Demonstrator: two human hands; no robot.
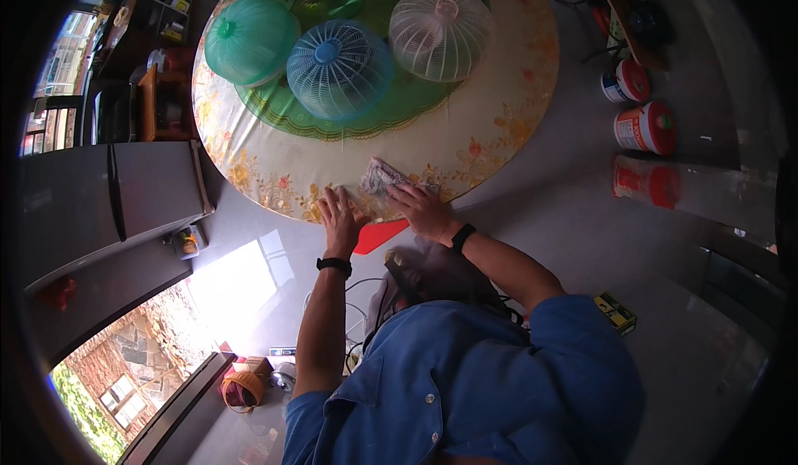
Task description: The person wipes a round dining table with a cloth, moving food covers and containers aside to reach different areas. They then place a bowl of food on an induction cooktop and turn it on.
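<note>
My right hand (422,207) presses a crumpled, patterned cloth (381,177) onto the near edge of a round table (386,148). A pale tablecloth with yellow and orange flowers covers that table. To the left of the cloth, my left hand (340,215) rests on the table edge, fingers spread and holding nothing. Just below the edge, between my hands, a flat red surface (379,237) shows; what it belongs to is hidden.
On a green round mat (336,129) stand mesh food covers: green (252,41), blue (340,72) and pale pink (441,35). Red-lidded buckets (645,129) line the floor at right. A grey refrigerator (156,184) is at left. A basket (242,390) and cables (365,281) lie lower down.
</note>
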